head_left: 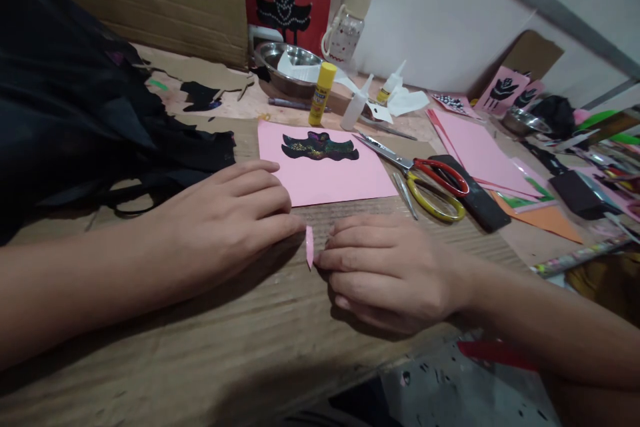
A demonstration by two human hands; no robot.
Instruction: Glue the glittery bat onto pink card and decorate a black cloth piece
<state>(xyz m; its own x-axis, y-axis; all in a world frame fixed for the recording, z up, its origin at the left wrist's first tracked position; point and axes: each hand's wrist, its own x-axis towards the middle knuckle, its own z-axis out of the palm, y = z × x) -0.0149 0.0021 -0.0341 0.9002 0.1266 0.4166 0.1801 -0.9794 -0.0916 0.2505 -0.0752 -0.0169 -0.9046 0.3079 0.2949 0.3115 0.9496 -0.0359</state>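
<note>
A: Where was the pink strip (309, 250)?

B: It was at the wooden worktop (235, 353), between your left grip (237, 207) and your right grip (387, 273), near the lower edge of the pink sheet (333, 187). Its pointed end faced you.

A: And the left grip?

B: You had it palm down, fingers side by side and slightly bent, the nearest fingertip at the strip's upper end. Your farthest fingertip overlapped the sheet's left side. I couldn't tell whether you had pinched anything.

A: The right?

B: You had those fingers curled together, the tips just beside the strip's lower part. Their undersides were hidden, so I couldn't tell how far open that grip was, or whether it had hold of the strip.

A: What was around you?

B: 1 black cut-out (320, 150) with shiny patches lay on the sheet. The scissors (412, 165) pointed their blades over its right side, their 2 handles red and yellow. Beyond the sheet stood a yellow glue stick (322, 95) and a white glue bottle (354, 111).
</note>
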